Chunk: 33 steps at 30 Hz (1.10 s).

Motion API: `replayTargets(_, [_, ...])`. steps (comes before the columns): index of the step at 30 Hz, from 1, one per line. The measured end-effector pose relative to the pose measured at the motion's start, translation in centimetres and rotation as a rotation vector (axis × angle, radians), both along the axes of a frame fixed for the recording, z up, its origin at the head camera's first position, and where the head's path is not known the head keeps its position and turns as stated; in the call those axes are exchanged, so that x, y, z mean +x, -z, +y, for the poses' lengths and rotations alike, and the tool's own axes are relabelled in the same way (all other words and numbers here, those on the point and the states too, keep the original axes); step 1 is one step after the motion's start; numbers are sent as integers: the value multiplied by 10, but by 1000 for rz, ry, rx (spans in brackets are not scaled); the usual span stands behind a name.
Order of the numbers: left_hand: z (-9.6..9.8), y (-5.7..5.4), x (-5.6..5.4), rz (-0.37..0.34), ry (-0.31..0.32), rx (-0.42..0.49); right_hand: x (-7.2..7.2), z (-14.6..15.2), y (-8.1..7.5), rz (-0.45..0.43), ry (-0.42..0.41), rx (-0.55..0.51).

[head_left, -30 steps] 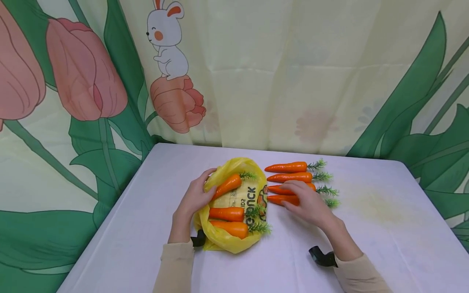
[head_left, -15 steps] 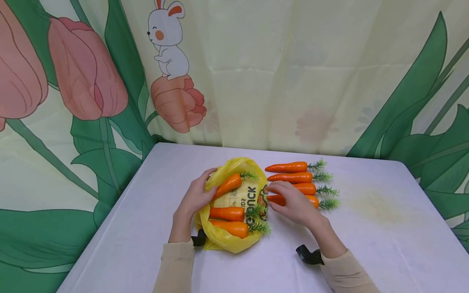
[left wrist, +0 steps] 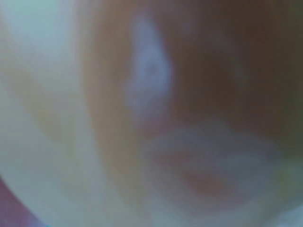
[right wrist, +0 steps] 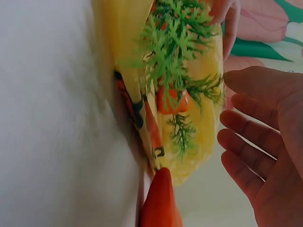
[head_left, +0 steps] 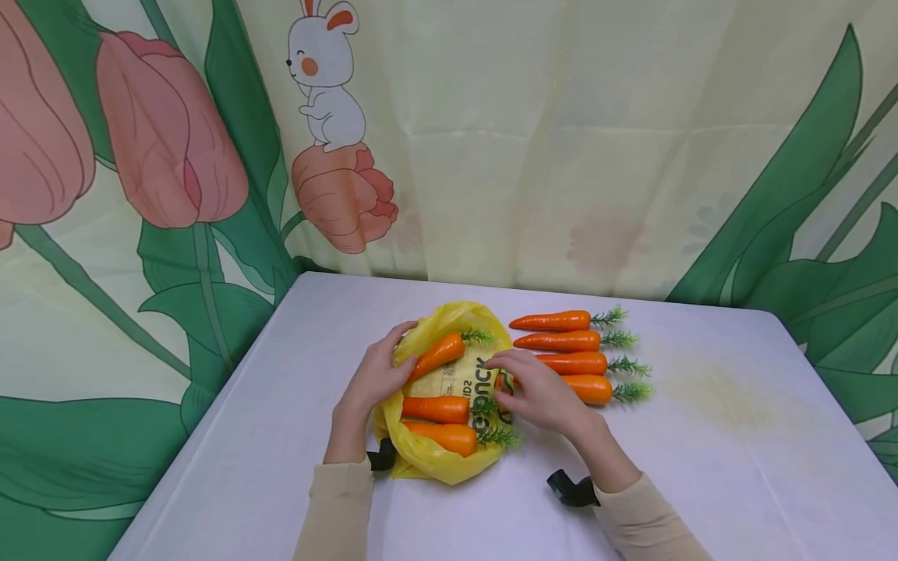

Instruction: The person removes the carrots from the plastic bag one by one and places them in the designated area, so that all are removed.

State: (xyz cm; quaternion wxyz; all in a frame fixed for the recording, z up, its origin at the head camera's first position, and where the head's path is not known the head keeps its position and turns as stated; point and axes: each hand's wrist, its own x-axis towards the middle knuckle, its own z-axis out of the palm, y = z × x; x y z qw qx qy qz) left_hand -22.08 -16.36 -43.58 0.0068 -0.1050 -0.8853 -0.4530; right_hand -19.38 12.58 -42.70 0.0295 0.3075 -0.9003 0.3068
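Observation:
A yellow plastic bag (head_left: 449,467) lies on its side, mouth toward the right, with dark printing. My left hand (head_left: 377,379) grips its left side, thumb over the edge and fingers behind. Three orange carrots with leafy green tops lie in it: an upper carrot (head_left: 438,355), a middle carrot (head_left: 435,408) and a lower carrot (head_left: 445,438). At the mouth, my right hand (head_left: 543,393) reaches over the bag's right edge, fingers spread and holding nothing in the right wrist view. Several more carrots (head_left: 559,340) lie in a row right of the bag, the nearest two partly hidden by this hand.
The white-covered table (head_left: 715,467) extends around the bag and carrots. Behind it hangs a curtain (head_left: 596,156) printed with tulips and a rabbit. A black wrist mount (head_left: 571,489) sits at the right sleeve. The left wrist view is a blur of pale and brown.
My right hand has moved left from over the row of carrots to the bag's mouth, uncovering more of the nearest carrots. My left hand stays on the bag.

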Motion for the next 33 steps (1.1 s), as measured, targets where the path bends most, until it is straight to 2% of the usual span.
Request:
replayTargets(5, [0,1,-1,16,-1,3,0,-9,1,19,-25,-4])
replayTargets(13, [0,2,-1,25,2,6,0,-21,-3,0,-66,-3])
replayTargets(25, [0,4,-1,18,-3,9,0,-42,-3,-88,-123,27])
replayTargets(33, [-1,3,-1,20,-4,7,-1,-54,-2,-113,-152,76])
